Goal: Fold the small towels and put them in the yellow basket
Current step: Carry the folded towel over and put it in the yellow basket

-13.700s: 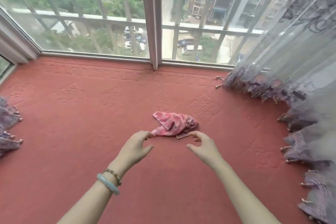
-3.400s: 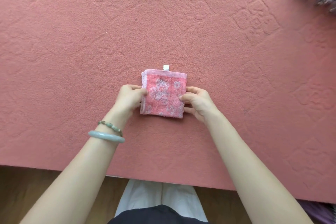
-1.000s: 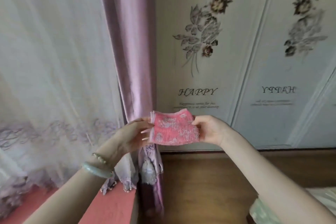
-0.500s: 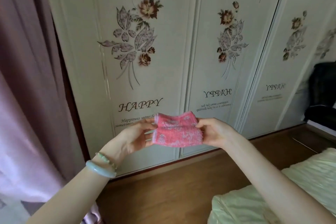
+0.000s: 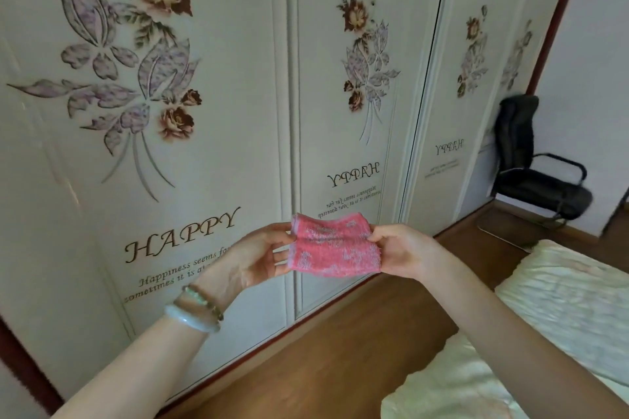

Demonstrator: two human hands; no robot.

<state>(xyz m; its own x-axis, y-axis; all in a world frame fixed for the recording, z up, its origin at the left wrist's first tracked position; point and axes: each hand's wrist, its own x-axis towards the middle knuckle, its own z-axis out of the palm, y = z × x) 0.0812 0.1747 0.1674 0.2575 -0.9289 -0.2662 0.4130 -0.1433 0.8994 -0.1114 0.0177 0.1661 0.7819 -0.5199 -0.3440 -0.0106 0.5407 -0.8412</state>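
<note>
Nearest: pale bangle [image 5: 192, 320] on the left wrist; left hand [image 5: 258, 258] pinches the left edge of the folded pink towel [image 5: 335, 245], thumb on top, fingers underneath; right hand [image 5: 401, 252] pinches the right edge the same way; towel hangs in the air between the two hands, touching nothing else; my read: the grip on both sides stops the fold layers slipping open in transit; bed [image 5: 551, 326] lower right; wood floor [image 5: 340, 350] under the towel; flowered wardrobe doors [image 5: 211, 133] behind; black chair [image 5: 534, 177] far right; yellow basket not in view; folding looks done, carry in progress, drop-off pending.
</note>
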